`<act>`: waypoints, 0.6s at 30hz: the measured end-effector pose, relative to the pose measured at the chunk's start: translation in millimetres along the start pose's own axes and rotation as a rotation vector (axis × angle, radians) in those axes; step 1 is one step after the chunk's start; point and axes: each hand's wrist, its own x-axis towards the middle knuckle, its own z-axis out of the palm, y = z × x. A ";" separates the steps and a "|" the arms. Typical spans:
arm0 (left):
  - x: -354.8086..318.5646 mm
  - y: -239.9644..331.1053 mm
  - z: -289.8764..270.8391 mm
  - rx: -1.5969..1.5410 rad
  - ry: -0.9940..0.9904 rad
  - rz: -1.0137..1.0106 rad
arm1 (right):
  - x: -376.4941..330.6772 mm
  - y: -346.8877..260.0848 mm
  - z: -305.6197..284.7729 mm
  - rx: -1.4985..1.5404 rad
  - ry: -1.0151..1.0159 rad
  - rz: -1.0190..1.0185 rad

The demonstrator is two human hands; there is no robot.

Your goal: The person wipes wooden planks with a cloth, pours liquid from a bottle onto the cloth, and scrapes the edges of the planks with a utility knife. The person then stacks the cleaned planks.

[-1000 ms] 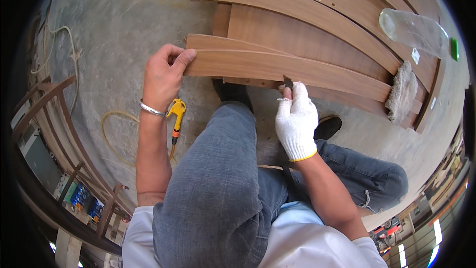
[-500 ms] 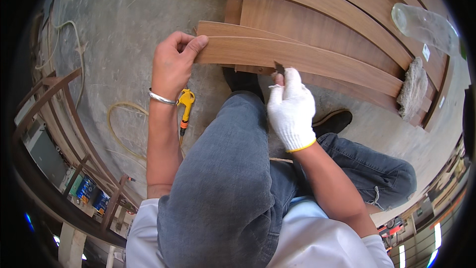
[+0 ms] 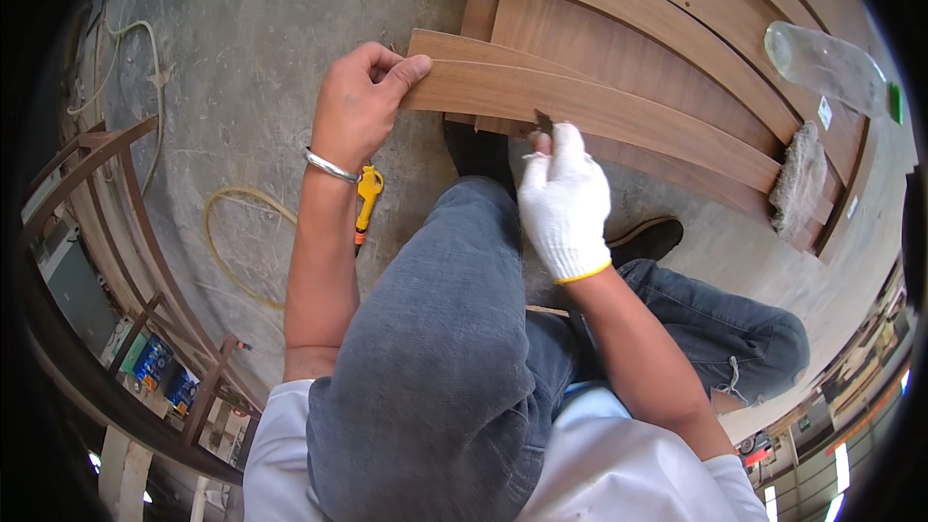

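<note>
My left hand [image 3: 360, 101], bare with a silver bangle on the wrist, pinches the left end of a long brown wooden board [image 3: 570, 100] between thumb and fingers. My right hand [image 3: 568, 208] wears a white knitted glove with a yellow cuff edge; thumb and index fingertip stick out bare or partly covered. Closed in it is a small dark flat blade [image 3: 543, 122], its tip against or just in front of the board's near edge. Whether blade and wood touch, I cannot tell. Another board [image 3: 449, 43] lies directly behind the held one.
More brown panels [image 3: 599, 34] are stacked beyond. On them lie a clear bottle [image 3: 822, 63] with a green cap and a grey fluffy pad [image 3: 800, 179]. A yellow air gun [image 3: 368, 191] and hose [image 3: 215, 242] rest on the concrete floor. A brown metal frame [image 3: 145, 203] stands left.
The view has turned slightly, so the boards and my left hand appear farther right. Against the board, my right hand with the blade sits a little nearer its left end.
</note>
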 end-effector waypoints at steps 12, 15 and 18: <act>0.6 -7.9 2.3 0.060 0.056 0.067 | -0.5 -1.2 3.2 -0.102 0.047 0.023; -0.7 -1.5 1.3 0.096 0.054 0.071 | -0.6 -15.9 10.7 -0.142 0.050 -0.021; -0.6 -4.6 0.0 0.099 0.052 0.091 | -0.4 -15.6 10.4 -0.116 0.043 0.003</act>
